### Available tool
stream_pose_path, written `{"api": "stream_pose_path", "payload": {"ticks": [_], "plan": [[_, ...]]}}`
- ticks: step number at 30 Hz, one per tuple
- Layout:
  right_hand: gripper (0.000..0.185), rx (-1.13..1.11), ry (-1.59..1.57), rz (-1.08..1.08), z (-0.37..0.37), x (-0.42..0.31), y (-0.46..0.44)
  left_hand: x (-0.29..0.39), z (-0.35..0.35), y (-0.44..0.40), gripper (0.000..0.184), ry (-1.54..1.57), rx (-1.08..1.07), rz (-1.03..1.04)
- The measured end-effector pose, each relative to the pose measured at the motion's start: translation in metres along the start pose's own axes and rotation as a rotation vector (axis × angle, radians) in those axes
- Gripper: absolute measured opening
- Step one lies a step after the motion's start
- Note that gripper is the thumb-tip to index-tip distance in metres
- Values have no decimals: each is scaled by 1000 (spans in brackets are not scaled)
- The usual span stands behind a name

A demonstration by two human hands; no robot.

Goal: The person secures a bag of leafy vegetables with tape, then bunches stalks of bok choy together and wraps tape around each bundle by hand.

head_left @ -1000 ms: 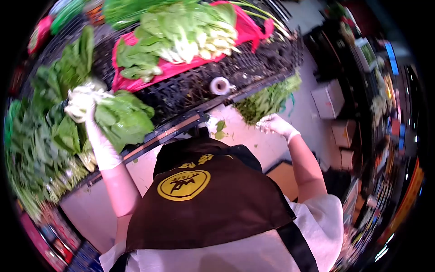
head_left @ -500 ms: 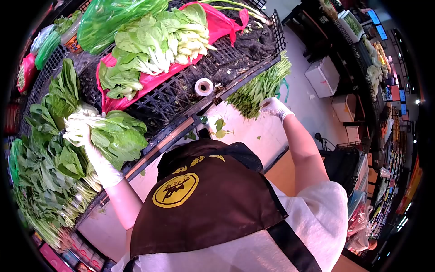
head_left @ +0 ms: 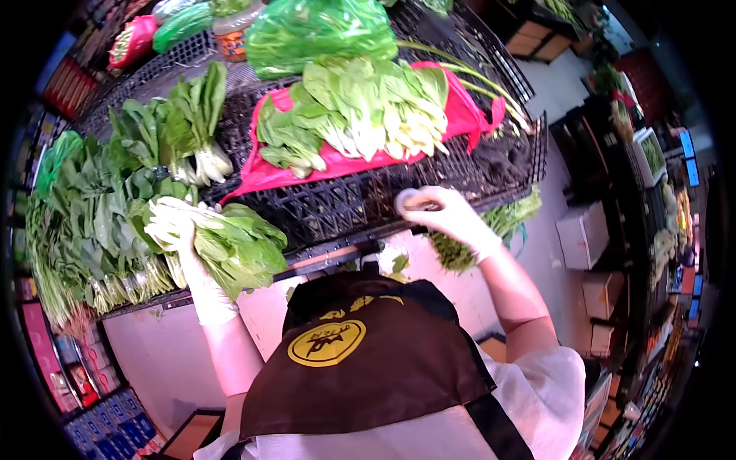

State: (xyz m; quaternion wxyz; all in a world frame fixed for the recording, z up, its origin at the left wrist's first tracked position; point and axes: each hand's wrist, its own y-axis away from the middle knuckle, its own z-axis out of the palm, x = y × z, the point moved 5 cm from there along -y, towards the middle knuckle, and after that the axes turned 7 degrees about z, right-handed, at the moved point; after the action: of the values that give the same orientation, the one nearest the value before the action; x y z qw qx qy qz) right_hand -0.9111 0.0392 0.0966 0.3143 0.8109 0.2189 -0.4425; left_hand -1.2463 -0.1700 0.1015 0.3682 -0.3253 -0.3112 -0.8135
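Observation:
My left hand (head_left: 186,239), in a white glove, is closed around the pale stems of a bunch of leafy greens (head_left: 245,244). The bunch's broad leaves spread to the right over the stand's front edge. On the right, my gloved right hand (head_left: 454,220) has its thumb and fingers on a white tape roll (head_left: 405,201), which they partly cover. The roll is at the front of a black crate (head_left: 330,208). Behind it, loose pale-stemmed greens (head_left: 360,115) lie on a pink plastic bag (head_left: 253,170).
Bundled greens (head_left: 115,238) are packed along the left. A green plastic bag of vegetables (head_left: 322,38) sits at the back beside a jar (head_left: 232,38). Thin green stalks (head_left: 498,218) hang below the front right edge. A white box (head_left: 586,238) stands on the floor to the right.
My right hand has moved from the stalks at the front edge to the tape roll and taken hold of it. My left hand still grips its bunch. The camera view has shifted.

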Motion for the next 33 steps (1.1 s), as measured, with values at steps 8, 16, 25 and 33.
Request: {"api": "stream_pose_path", "payload": {"ticks": [8, 16, 25, 33], "plan": [[91, 359, 113, -528, 122, -24, -123, 11, -20, 3, 60, -119, -91, 254], [80, 271, 37, -490, 139, -35, -161, 10, -27, 0, 60, 26, -56, 216], [38, 8, 142, -691, 154, -53, -177, 10, -12, 26, 53, 50, 18, 107], [36, 73, -295, -402, 70, -145, -137, 1, -14, 11, 47, 61, -15, 21]]}}
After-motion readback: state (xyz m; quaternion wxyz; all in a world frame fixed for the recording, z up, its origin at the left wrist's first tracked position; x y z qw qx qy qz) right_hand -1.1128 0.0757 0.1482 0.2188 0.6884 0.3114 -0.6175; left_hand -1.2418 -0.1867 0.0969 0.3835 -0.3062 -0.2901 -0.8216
